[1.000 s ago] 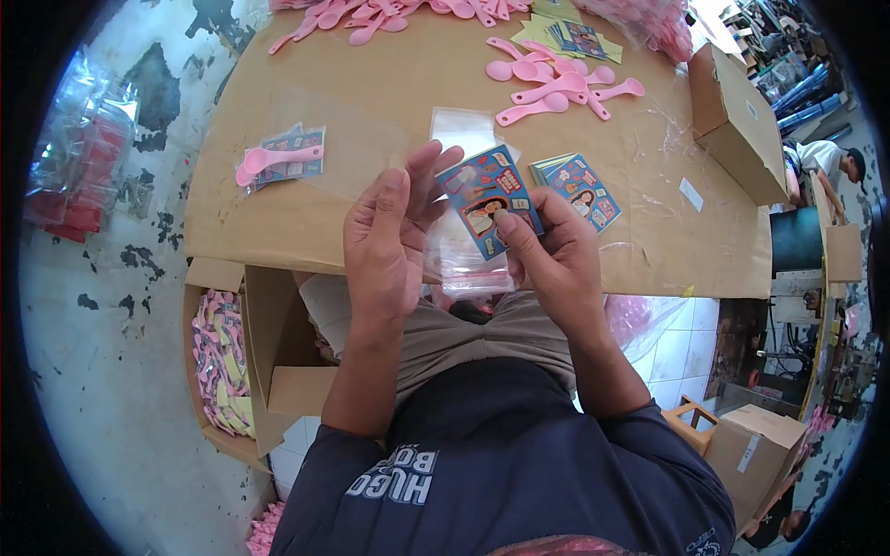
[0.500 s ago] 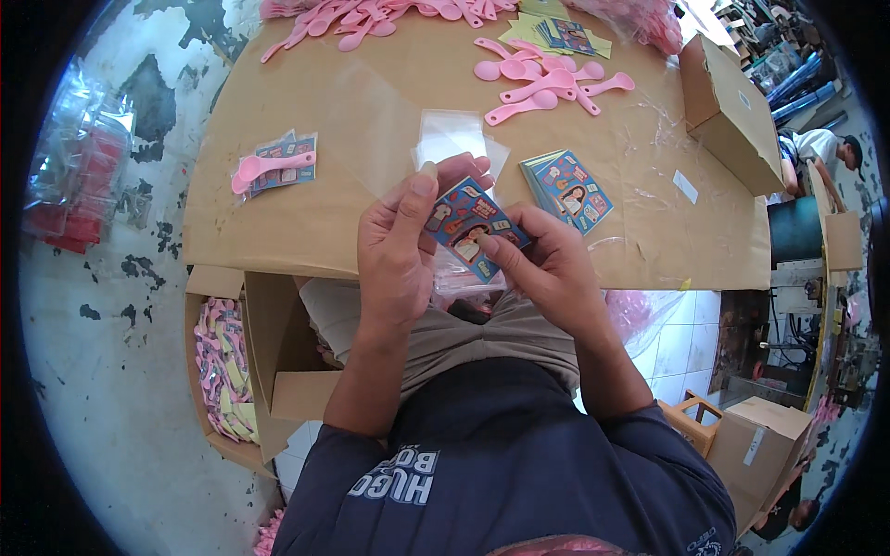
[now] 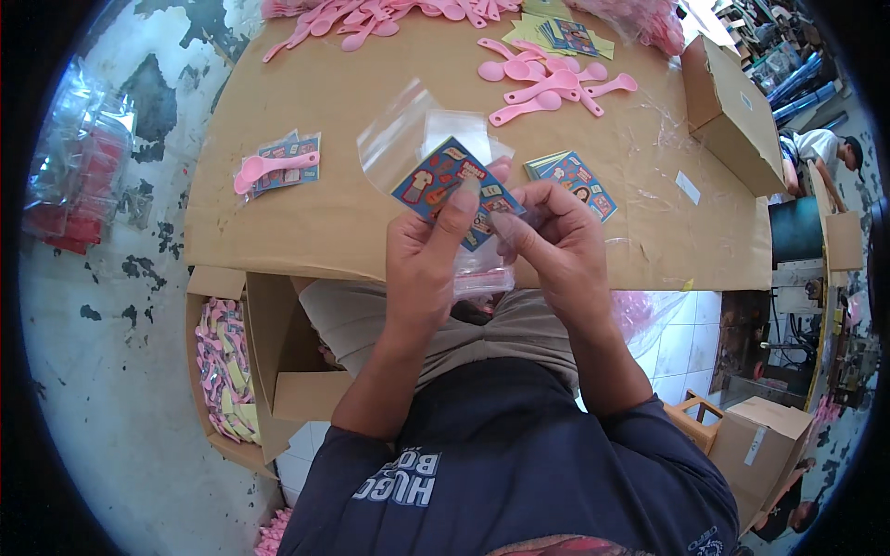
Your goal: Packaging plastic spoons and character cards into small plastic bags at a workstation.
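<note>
Between my hands is a blue printed card (image 3: 428, 188), tilted, with my left thumb pressed on its face. My left hand (image 3: 422, 269) is closed on it. A clear plastic bag (image 3: 394, 134) sticks up behind the card; how it is held is hidden. My right hand (image 3: 561, 246) is closed in a pinch at the card's right corner; whether card or clear film lies between its fingertips is hard to see. Beyond my hands lie clear bags (image 3: 454, 128), and to the right a stack of matching cards (image 3: 577, 185). More clear bags (image 3: 482, 281) show below, at the table edge.
A pink spoon (image 3: 276, 169) lies on bagged cards at left. Pink spoons (image 3: 547, 88) are piled farther off, near a cardboard box (image 3: 728, 116) on the brown table (image 3: 677, 250). An open box of packed items (image 3: 222, 371) stands lower left. Another person (image 3: 825, 148) is at far right.
The card has shifted left and upward, with my left thumb now across its face. A clear bag now stands up behind it. My right hand has moved slightly right.
</note>
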`<state>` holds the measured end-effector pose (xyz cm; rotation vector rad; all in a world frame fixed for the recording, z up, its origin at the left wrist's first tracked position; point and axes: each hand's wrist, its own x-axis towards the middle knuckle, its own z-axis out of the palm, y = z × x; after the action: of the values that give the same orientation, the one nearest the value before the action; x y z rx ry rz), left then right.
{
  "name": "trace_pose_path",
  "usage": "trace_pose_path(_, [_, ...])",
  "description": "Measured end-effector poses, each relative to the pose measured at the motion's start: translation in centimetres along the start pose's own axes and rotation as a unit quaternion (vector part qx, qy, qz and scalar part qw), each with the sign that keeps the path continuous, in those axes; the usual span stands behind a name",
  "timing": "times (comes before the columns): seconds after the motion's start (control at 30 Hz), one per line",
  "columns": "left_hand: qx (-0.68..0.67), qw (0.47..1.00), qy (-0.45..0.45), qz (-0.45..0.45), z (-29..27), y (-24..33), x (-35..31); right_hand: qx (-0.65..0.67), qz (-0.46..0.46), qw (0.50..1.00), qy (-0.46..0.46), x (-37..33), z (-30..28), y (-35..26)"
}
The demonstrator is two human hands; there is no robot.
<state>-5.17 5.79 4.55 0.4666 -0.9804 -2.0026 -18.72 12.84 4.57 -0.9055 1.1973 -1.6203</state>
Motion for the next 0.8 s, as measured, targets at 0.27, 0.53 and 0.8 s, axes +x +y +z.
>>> trace_pose_path(0.27, [0.087, 0.995, 0.000, 0.041, 0.9, -0.9, -0.4, 0.101, -0.011, 0.995, 0.024, 0.0, 0.7, 0.9])
trace_pose_path(0.53, [-0.053, 0.988, -0.044, 0.142, 1.2, 0.0, 1.2, 0.068, 0.062, 0.996, 0.012, -1.7, 0.6, 0.6])
trace_pose_path(0.8, [-0.178, 0.975, -0.066, 0.117, 2.5, -1.4, 0.9, 0.027, -0.042, 0.997, 0.063, -0.9, 1.1, 2.0])
